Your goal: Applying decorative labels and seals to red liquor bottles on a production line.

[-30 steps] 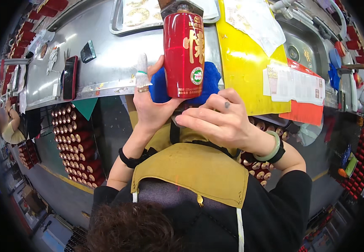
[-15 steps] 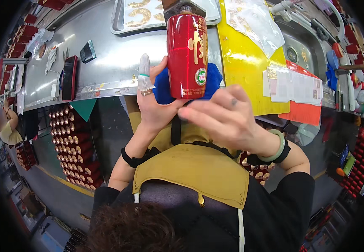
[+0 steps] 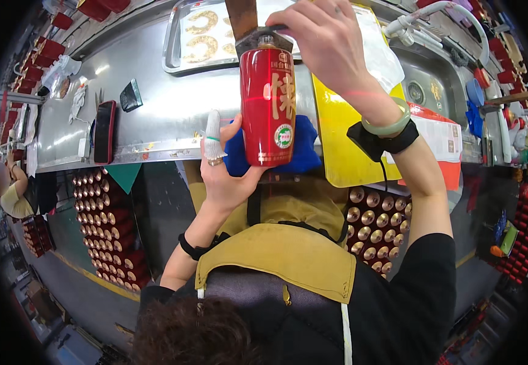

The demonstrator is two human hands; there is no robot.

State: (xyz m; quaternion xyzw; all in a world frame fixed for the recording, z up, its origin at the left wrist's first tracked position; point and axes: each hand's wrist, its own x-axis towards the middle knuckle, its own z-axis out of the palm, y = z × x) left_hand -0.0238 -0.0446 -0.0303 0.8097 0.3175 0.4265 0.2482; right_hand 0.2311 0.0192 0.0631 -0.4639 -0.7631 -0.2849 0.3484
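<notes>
Far left through my fisheye, a co-worker shows small and bent by the lens, too indistinct to read. Next comes a slim, red-edged phone on the brushed steel worktop, with a glossy dark packet just beyond it; below the worktop edge stand rows of round gold caps. A rimmed metal tray carries a pale sheet printed with gold crescents, its far side cut off. My left hand, one finger in a ribbed knit sleeve pointing free, is cupped round the lower end of the red bottle, thumb against the base; the bottle hides the other fingertips. That smooth, glossy cylinder lies in front of me over a soft blue cloth, its clear neck under a dark metal plate. The right hand is bunched beside that neck, fingertips at the plate's dark edge; I can't tell what they pinch. Its forearm, with a pale green bangle, partly covers a shiny yellow board. Farther right, a steel sink curves away.
</notes>
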